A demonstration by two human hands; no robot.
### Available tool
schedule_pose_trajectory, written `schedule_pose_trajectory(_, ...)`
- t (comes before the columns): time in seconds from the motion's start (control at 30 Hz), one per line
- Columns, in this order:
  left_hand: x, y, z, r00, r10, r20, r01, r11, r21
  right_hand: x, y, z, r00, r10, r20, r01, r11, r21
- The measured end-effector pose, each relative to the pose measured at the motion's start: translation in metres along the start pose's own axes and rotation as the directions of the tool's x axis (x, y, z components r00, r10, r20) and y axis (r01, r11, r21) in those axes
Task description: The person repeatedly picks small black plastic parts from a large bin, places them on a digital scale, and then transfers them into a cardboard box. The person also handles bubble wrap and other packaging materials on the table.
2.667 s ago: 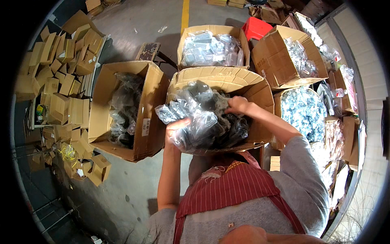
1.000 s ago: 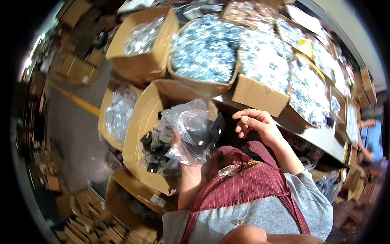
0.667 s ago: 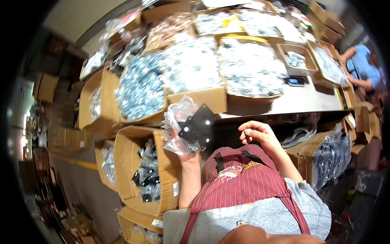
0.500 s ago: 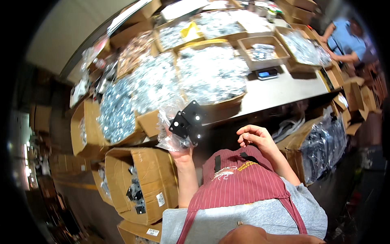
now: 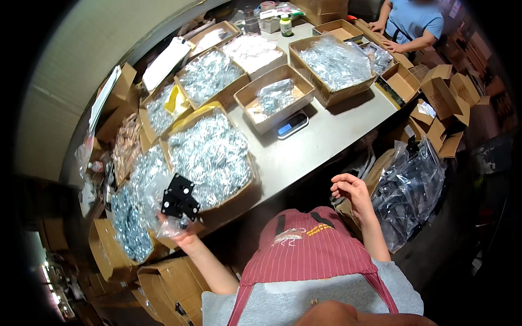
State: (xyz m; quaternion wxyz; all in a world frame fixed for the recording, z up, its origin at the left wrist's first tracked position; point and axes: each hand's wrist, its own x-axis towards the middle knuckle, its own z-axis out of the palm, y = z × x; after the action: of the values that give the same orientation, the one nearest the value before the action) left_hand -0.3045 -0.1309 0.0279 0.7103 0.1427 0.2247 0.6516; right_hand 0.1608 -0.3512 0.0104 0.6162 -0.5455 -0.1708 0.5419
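My left hand (image 5: pixel 185 237) is closed on a clear plastic bag (image 5: pixel 156 209) with black metal plates (image 5: pixel 180 196) with holes in it. The plates overlap at angles, and the plastic hides part of the fingers. Bag and plates are held up in front of an open carton of small clear packets (image 5: pixel 209 155). My right hand (image 5: pixel 353 193) hangs in the air in front of the table edge, its fingers loosely bent and apart, with nothing in them.
A small scale (image 5: pixel 292 125) lies on the white table (image 5: pixel 348 127) beside a shallow carton (image 5: pixel 261 124). More packet-filled cartons stand around it. A large carton with dark plastic-wrapped parts (image 5: pixel 405 190) stands at the right. A person in blue (image 5: pixel 416 24) works at the far right.
My view has turned to the right, so the table and cartons appear shifted left. My left hand, still holding the bagged plates, shows farther left; my right hand stays loosely bent.
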Motion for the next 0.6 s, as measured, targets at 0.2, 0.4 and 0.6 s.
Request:
schedule_pose_trajectory(0.2,0.064,-0.008,0.006,0.998,0.045,0.037,-0.045,0.999,-0.006,0.078,-0.015,0.01,0.997,0.071,0.007,-0.07,0.996,-0.059)
schedule_pose_trajectory(0.4,0.097,-0.049,0.044,0.985,-0.074,0.155,0.05,0.987,0.154,0.246,-0.07,0.011,0.995,0.102,-0.004,-0.101,0.977,-0.19)
schedule_pose_trajectory(0.6,0.12,-0.059,0.058,0.731,-0.529,0.431,0.672,0.665,-0.324,0.345,-0.074,0.001,0.971,0.235,0.042,-0.233,0.972,-0.035)
